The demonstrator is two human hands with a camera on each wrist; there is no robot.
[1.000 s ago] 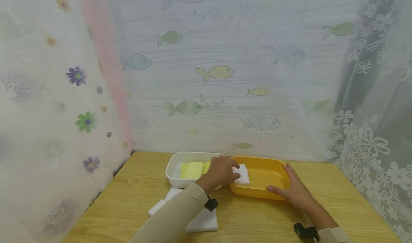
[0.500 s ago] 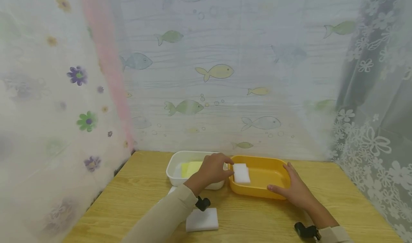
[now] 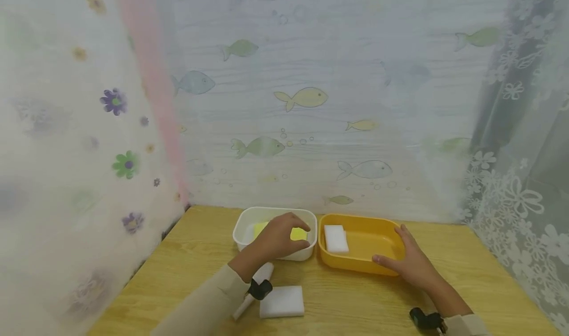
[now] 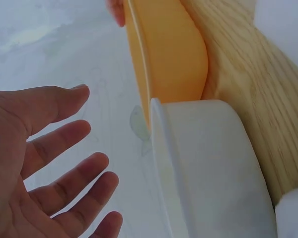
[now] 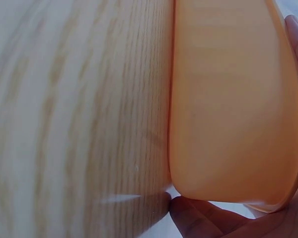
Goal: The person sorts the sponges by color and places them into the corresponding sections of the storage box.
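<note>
At left, the white tray (image 3: 245, 232) holds yellow sponges (image 3: 299, 234), too covered to count. Over it, the left hand (image 3: 277, 238) holds nothing, thumb and fingers spread well apart. Near, on the wooden table (image 3: 355, 301), lie at least two white foam blocks (image 3: 282, 302). At right, the orange tray (image 3: 366, 244) has white foam (image 3: 336, 238) at its left end, which the left hand touched a second ago. The right hand (image 3: 415, 267) still grips that tray's right end.

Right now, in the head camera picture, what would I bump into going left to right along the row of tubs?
White tub → orange tub → the person's right hand.
</note>
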